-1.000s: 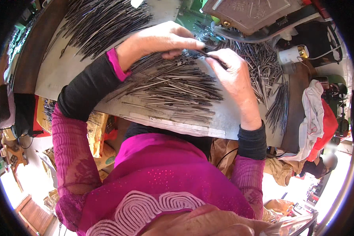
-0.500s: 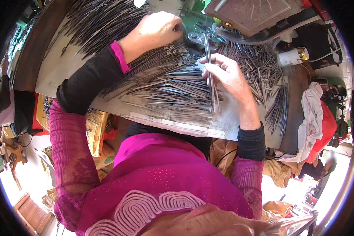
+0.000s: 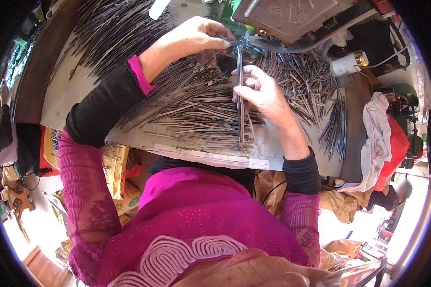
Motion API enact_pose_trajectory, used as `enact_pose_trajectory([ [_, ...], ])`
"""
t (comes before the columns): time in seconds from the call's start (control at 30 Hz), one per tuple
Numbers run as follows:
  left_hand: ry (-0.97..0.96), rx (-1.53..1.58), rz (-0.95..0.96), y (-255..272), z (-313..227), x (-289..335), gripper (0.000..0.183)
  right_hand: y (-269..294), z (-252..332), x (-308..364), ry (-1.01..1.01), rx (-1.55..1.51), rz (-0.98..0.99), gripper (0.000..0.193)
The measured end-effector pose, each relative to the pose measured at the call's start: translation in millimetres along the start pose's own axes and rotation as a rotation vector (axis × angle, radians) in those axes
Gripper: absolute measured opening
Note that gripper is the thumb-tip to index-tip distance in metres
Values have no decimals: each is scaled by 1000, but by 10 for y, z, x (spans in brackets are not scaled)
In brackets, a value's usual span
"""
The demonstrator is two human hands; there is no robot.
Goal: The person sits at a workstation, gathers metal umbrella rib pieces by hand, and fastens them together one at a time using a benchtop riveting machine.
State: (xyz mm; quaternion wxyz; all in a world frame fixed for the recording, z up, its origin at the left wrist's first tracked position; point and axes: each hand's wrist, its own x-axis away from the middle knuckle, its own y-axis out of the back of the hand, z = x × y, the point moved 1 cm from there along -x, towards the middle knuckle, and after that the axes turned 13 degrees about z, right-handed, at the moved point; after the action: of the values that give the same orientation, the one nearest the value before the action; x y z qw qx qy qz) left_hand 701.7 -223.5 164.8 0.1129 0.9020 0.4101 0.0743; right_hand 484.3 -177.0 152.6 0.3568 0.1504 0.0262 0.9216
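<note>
My right hand (image 3: 263, 93) pinches a long, thin metal strip (image 3: 240, 112) between thumb and fingers. The strip stands almost straight along my line of view, and its far end reaches the green machine (image 3: 220, 23). A second thin piece slants beside its near end. My left hand (image 3: 196, 38) is at the machine, thumb and fingers closed together close to the strip's far end. Whatever those fingertips hold is too small to make out. Beneath both hands lies a spread of dark metal strips (image 3: 201, 107) on the pale worktable (image 3: 143, 136).
More long strips (image 3: 119, 33) are heaped at the far left. Shorter pieces (image 3: 301, 81) pile up on the right, beside a small bundle (image 3: 335, 126). A brown metal plate (image 3: 292, 19) overhangs the far side. A white lamp holder (image 3: 349, 63) and draped cloths (image 3: 380, 138) flank the right edge.
My right hand has shifted left with the strip. My left hand has changed from a curled fist to fingers reaching right, close to the strip's far end.
</note>
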Motion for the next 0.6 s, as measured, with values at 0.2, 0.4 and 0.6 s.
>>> enact_pose_trajectory([
  [0.2,-16,179,18,-136,87,5,39,22,13,3,-25,5,5,31],
  [0.4,-19,206,-8,-177,84,2,38,13,44,4,-22,-12,-11,31],
  [0.6,-65,292,-66,-174,94,-19,32,5,58,14,-6,-45,-17,31],
])
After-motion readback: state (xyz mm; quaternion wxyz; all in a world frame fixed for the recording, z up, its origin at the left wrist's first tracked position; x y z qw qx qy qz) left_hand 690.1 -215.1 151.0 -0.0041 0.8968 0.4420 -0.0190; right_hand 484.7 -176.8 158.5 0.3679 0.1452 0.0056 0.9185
